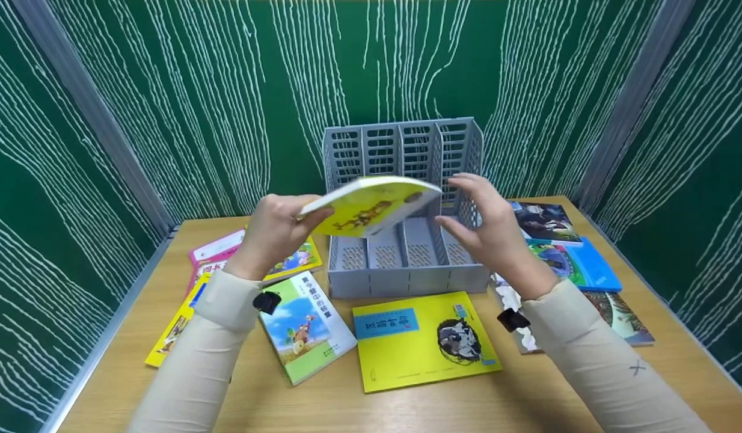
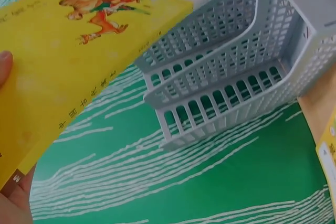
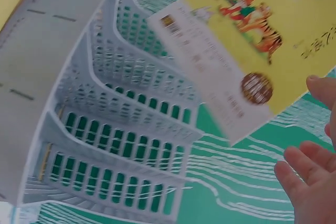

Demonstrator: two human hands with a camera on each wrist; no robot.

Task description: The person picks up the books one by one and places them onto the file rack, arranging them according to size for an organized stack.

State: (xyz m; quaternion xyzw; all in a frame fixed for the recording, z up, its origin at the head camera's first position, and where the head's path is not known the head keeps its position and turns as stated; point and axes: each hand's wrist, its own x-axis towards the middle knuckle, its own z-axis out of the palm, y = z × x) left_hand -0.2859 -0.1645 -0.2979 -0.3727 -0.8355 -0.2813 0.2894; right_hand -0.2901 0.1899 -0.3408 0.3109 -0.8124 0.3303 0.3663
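My left hand (image 1: 281,231) grips a yellow book (image 1: 362,210) by its left end, thumb on the cover and fingers behind. The book is raised and tilted in front of a grey file rack (image 1: 410,279) with several upright compartments. Its cover shows a tiger and a white band, clearest in the right wrist view on the book (image 3: 252,30). On the other side, my right hand (image 1: 491,225) is held with fingers spread, near the book's right end and holding nothing. In the left wrist view the book (image 2: 84,40) overlaps the rack (image 2: 220,77).
Before the rack lie a flat yellow book (image 1: 428,370) and a green-and-blue book (image 1: 308,328). More books, among them a pink one (image 1: 217,246), lie at the left. A blue book (image 1: 596,264) and a dark one (image 1: 545,221) lie at the right. Green walls surround the wooden table (image 1: 323,415).
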